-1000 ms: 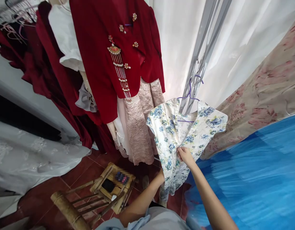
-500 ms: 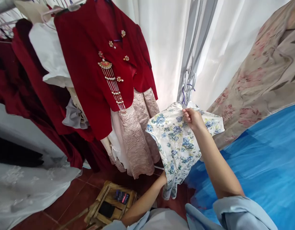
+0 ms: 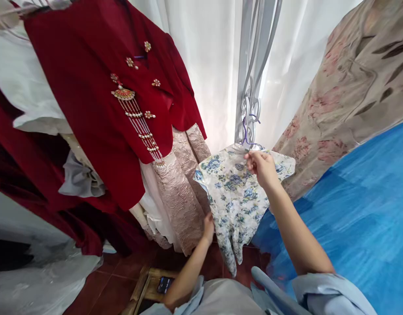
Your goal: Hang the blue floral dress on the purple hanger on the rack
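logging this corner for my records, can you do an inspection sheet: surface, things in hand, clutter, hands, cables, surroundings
surface: red-brown floor tiles; wooden seat, partly in view
things in hand: blue-flowered white blouse on a purple hanger, its hook at the gray metal stand
clutter: small dark device on the seat, type unclear
hands: right hand appears to pinch the neckline; left hand at the blouse's side edge, grip unclear
cables: nothing seen
surroundings: dark red jacket with beaded tassel ornament, pale pink textured skirt, white curtain, blue fabric
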`<state>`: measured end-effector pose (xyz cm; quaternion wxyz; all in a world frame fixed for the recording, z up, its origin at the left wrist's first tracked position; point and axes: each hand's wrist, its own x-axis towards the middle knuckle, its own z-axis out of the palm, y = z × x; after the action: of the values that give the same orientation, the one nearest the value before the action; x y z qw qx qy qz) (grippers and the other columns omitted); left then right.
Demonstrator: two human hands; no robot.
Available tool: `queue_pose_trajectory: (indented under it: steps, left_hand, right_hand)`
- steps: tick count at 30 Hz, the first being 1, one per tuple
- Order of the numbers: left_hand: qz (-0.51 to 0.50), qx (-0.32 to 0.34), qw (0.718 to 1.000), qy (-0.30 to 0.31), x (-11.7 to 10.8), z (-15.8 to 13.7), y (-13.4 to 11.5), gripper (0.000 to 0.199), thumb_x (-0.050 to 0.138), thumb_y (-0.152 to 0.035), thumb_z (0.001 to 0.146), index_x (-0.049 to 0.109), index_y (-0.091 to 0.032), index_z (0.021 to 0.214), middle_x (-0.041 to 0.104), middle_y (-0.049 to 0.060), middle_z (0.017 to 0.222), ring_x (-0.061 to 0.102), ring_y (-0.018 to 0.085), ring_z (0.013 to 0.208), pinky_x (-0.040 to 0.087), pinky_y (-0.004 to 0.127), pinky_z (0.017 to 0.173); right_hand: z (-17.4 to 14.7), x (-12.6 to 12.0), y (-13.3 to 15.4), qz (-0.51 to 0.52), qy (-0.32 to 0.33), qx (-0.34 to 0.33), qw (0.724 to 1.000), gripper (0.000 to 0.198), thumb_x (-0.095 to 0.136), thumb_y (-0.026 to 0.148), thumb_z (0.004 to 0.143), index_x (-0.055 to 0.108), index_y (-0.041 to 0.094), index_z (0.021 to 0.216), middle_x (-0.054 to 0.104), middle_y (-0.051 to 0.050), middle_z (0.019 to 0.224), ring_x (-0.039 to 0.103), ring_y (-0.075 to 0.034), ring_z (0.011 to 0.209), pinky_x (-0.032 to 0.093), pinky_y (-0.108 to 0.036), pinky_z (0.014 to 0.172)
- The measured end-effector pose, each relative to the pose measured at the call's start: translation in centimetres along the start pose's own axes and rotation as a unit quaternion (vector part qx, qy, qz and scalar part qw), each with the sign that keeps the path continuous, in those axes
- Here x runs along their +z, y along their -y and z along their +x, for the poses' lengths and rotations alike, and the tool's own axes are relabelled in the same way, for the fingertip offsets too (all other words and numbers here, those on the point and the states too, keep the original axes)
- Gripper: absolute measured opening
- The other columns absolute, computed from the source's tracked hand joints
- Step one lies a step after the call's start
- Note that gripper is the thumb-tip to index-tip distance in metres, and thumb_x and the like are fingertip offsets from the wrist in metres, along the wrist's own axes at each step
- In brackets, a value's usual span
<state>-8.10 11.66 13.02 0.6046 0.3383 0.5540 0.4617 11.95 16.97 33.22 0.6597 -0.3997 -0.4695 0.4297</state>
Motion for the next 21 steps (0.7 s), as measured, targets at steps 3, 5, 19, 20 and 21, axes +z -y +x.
queue_pose_trajectory:
  steps: [3, 5, 19, 20, 21]
  left_hand:
    - [-0.018, 0.165, 0.968, -0.19, -1.6, 3.3, -4.3, 0.027, 0.046, -0.045, 0.098, 0.056, -0.02, 0.102, 0.057, 0.009, 0.128, 0.049, 0.022, 0.13, 0.043, 0.033, 0.106]
    - [0.007, 0.403, 0.883, -0.241, -1.4, 4.3, -9.0, 0.03, 0.045, -0.047, 0.098, 0.056, -0.02, 0.104, 0.059, 0.011, 0.118, 0.056, 0.023, 0.119, 0.045, 0.036, 0.104]
    - [0.532, 0.612, 0.527, 0.255, 11.1, 0.0, -23.3, 0.017, 0.048, -0.02, 0.097, 0.061, -0.017, 0.086, 0.069, 0.007, 0.093, 0.063, 0.021, 0.084, 0.045, 0.033, 0.073]
    - [0.531, 0.617, 0.527, 0.244, 11.2, 0.1, -23.2, 0.018, 0.046, -0.02, 0.098, 0.06, -0.017, 0.086, 0.068, 0.008, 0.093, 0.062, 0.021, 0.085, 0.044, 0.033, 0.072]
    - [0.525, 0.621, 0.532, 0.234, 11.3, 0.2, -23.0, 0.019, 0.045, -0.02, 0.099, 0.06, -0.017, 0.087, 0.068, 0.008, 0.093, 0.062, 0.021, 0.085, 0.044, 0.033, 0.072]
  right_hand:
    - [-2.3, 0.0, -2.1, -0.039, 0.002, 0.014, 0.999, 0.026, 0.062, 0.041, 0.081, 0.064, 0.018, 0.069, 0.053, 0.005, 0.042, 0.038, -0.008, 0.032, 0.027, -0.02, 0.033]
    - [-3.4, 0.3, -3.2, -0.053, -0.015, 0.006, 0.998, 0.028, 0.061, 0.043, 0.083, 0.064, 0.019, 0.069, 0.053, 0.005, 0.041, 0.039, -0.009, 0.032, 0.028, -0.021, 0.034]
    - [-4.9, 0.4, -3.9, -0.176, -0.076, -0.125, 0.973, 0.042, 0.053, 0.043, 0.094, 0.05, 0.022, 0.057, 0.051, 0.003, 0.042, 0.042, -0.01, 0.038, 0.032, -0.023, 0.043]
    - [-4.7, 0.4, -4.0, -0.18, -0.088, -0.137, 0.97, 0.044, 0.052, 0.042, 0.094, 0.048, 0.022, 0.055, 0.05, 0.003, 0.042, 0.042, -0.01, 0.039, 0.033, -0.024, 0.045]
    - [-4.4, 0.3, -4.1, -0.183, -0.098, -0.147, 0.967, 0.044, 0.051, 0.041, 0.094, 0.047, 0.022, 0.054, 0.049, 0.003, 0.042, 0.042, -0.011, 0.04, 0.034, -0.024, 0.046]
